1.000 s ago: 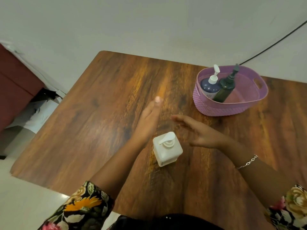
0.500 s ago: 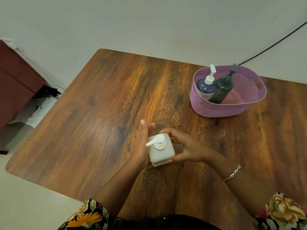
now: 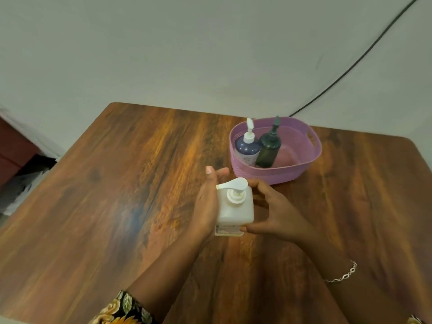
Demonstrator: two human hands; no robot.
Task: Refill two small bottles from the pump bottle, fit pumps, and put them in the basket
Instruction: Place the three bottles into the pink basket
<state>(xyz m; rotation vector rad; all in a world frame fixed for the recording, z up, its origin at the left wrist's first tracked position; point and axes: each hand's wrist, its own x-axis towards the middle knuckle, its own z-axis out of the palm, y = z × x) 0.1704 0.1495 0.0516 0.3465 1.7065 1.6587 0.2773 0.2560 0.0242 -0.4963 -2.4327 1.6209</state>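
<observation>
Left hand (image 3: 203,206) flat against the square white plastic pump bottle (image 3: 236,211), right hand (image 3: 278,213) curled round its other side, I see it over the glossy wood-grain tabletop (image 3: 117,183), near the ribbed lilac basket (image 3: 280,176), blue bottle (image 3: 247,149) and dark green bottle (image 3: 268,152) upright inside

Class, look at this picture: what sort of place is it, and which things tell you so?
Probably a room in a home: a wooden table beside a plain wall, a purple basket of toiletry bottles, and a white pump bottle.
</observation>
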